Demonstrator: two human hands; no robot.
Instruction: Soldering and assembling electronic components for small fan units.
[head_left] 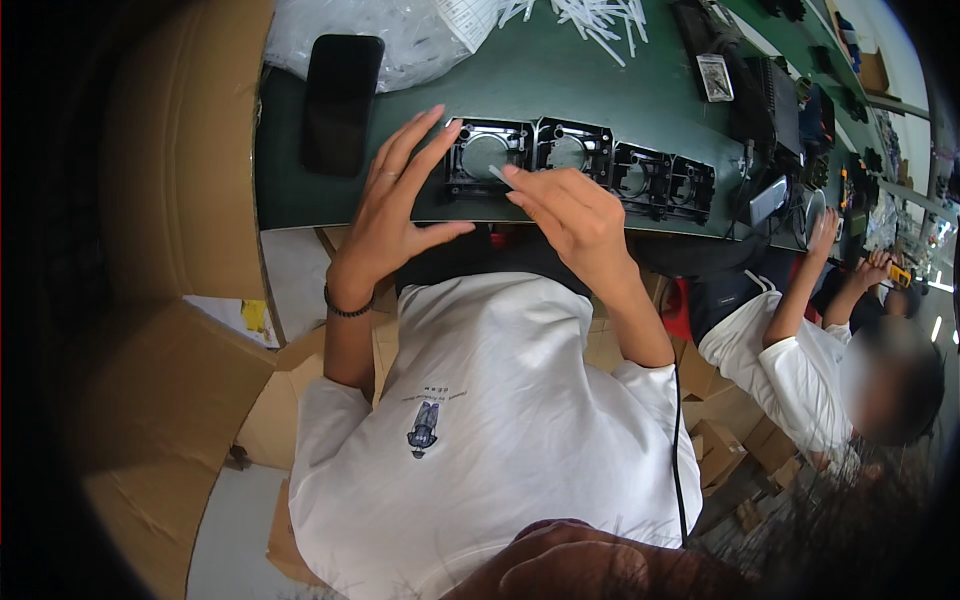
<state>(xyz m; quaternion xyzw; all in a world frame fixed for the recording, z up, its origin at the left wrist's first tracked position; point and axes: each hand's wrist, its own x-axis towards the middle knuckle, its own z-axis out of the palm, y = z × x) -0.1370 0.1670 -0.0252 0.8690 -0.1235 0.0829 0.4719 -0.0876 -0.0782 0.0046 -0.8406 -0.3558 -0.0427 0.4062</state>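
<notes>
Several black plastic housings (pixel 572 143) with round openings lie in a row along the bench's front edge. My right hand (pixel 570 215) pinches a small, pale strip (pixel 500 176) over the leftmost housing. My left hand (pixel 405 190) has its fingers spread and holds nothing, at the left of that housing; its fingertips are near or on the frame's upper left corner, and I cannot tell whether they touch it.
A black phone (pixel 340 105), a plastic bag (pixel 375 40) and loose white strips (pixel 595 22) lie on the green bench (pixel 510 75). Black devices with cables (pixel 770 115) stand at the right. Cardboard (pixel 190 150) rises at the left. A co-worker (pixel 775 360) works at the right.
</notes>
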